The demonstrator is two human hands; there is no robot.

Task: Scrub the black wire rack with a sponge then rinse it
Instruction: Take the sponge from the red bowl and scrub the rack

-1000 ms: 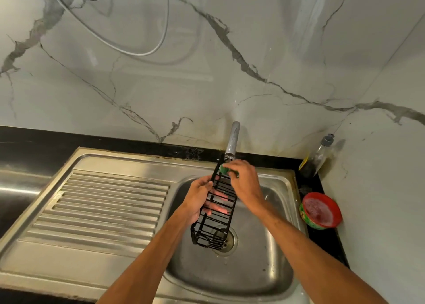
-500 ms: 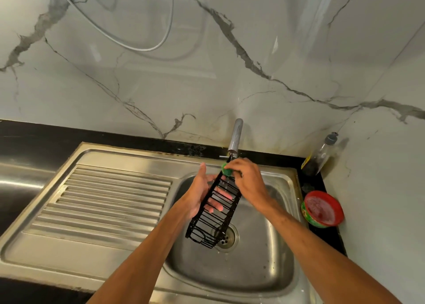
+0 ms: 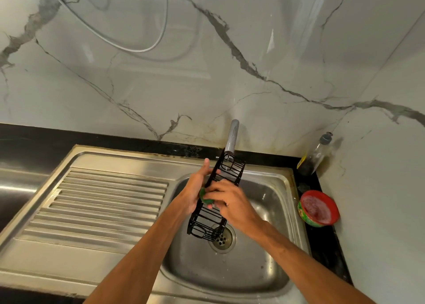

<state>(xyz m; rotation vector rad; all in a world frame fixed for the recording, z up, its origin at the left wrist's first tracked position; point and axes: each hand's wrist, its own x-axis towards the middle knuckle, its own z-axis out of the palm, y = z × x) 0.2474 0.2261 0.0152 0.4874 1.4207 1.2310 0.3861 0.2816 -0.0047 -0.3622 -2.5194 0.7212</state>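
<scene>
A long black wire rack (image 3: 208, 221) is held tilted over the steel sink basin (image 3: 271, 211), its far end just under the tap spout (image 3: 231, 137). My left hand (image 3: 195, 186) grips the rack's left side near its middle. My right hand (image 3: 227, 200) presses a green sponge (image 3: 204, 198) against the rack's middle, with most of the sponge hidden under the fingers. The rack's near end hangs above the drain (image 3: 222, 238).
A ribbed steel drainboard (image 3: 99, 202) lies left of the basin. On the black counter at the right stand a red-and-green bowl of soapy paste (image 3: 318, 208) and a dark bottle (image 3: 314, 155). The marble wall rises right behind the tap.
My right hand slid the sponge down from the rack's far end to its middle. The rack's far end now shows bare under the spout.
</scene>
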